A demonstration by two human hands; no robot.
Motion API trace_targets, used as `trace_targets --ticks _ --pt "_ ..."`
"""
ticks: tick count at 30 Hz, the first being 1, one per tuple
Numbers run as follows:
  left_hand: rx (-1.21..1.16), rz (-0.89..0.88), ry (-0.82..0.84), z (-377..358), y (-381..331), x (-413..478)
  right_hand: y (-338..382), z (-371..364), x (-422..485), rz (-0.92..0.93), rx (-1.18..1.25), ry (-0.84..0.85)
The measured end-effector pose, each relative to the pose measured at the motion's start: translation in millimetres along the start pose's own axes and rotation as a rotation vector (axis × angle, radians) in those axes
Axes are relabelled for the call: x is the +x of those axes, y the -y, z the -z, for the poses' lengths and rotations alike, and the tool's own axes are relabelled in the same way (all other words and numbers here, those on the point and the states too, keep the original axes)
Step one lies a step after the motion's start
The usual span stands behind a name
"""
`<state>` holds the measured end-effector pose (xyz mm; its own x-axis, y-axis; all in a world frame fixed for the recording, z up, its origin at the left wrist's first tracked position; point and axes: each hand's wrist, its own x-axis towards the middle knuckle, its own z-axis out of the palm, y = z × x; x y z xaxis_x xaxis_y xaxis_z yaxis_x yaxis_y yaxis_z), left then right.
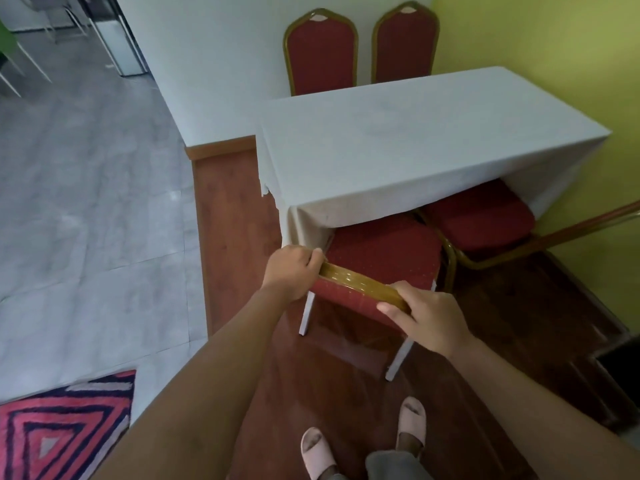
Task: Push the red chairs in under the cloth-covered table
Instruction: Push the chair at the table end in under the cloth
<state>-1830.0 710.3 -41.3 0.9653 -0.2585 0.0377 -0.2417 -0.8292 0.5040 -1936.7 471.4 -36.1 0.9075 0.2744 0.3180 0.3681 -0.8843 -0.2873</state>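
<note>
- The person stands on a raised reddish wooden floor (235,216) at the near side of the cloth-covered table (415,140), looking down over both bare forearms.
- The left hand (292,268) is clenched around the left end of the gold top rail (363,284) of the nearest red chair (381,251), fingers curled over the rail.
- The right hand (427,322) grasps the right end of the same rail, thumb lying along its near face.
- That chair's seat lies partly under the table, its front edge hidden by the hanging white cloth; its backrest and two pale rear legs stand clear of the table on the near side.
- A second red chair (481,220) stands just to the right, its seat also partly under the cloth, its gold frame touching or very nearly touching the first chair's frame; which cannot be told.
- Two more red chairs stand side by side at the far side of the table, against a white wall: the far left chair (320,57) and the far right chair (403,46). Only their tall backs show above the tabletop.
- A yellow-green wall (554,46) runs along the right end of the table.
- To the left, the wooden floor steps down to grey tiles (86,185), where a red, pink and dark patterned rug (59,434) lies at the lower left corner.
- The person's feet, in pale slippers (410,424), are on the wooden floor, behind the held chair.
</note>
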Motion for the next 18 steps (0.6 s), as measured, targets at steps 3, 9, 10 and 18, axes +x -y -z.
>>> trace_targets --ticks 3,9,10,18 --pt "0.192 -0.016 0.098 -3 5 14 3 -4 -4 -0.223 0.001 -0.057" --pt "0.296 -0.002 0.075 -5 4 19 5 -17 6 -0.580 -0.018 -0.135" --pt "0.277 0.013 0.061 -7 -1 16 1 -16 5 -0.584 -0.014 -0.123" --pt "0.309 -0.050 0.072 -29 -40 -22 -44 2 -19 -0.531 0.032 -0.214"
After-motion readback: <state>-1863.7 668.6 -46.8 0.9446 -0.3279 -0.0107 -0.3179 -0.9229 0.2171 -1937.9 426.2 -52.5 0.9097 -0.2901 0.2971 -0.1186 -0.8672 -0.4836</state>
